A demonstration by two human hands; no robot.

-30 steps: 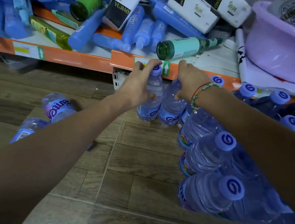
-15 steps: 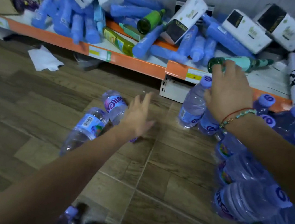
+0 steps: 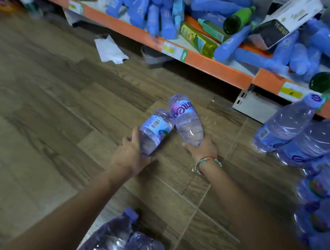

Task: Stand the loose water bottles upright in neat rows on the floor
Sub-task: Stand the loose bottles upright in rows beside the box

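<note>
Both hands have left the upright rows since the earlier frame. Head view: left hand grips the barcode-labelled bottle; right hand grips the neck end of the pink-labelled bottle. Both clear, ribbed plastic bottles lie side by side on the wood-grain plank floor. Upright rows stand at right, blue caps marked "G". Orange-edged shelf runs behind, holding a box printed "YUJIAO".
</note>
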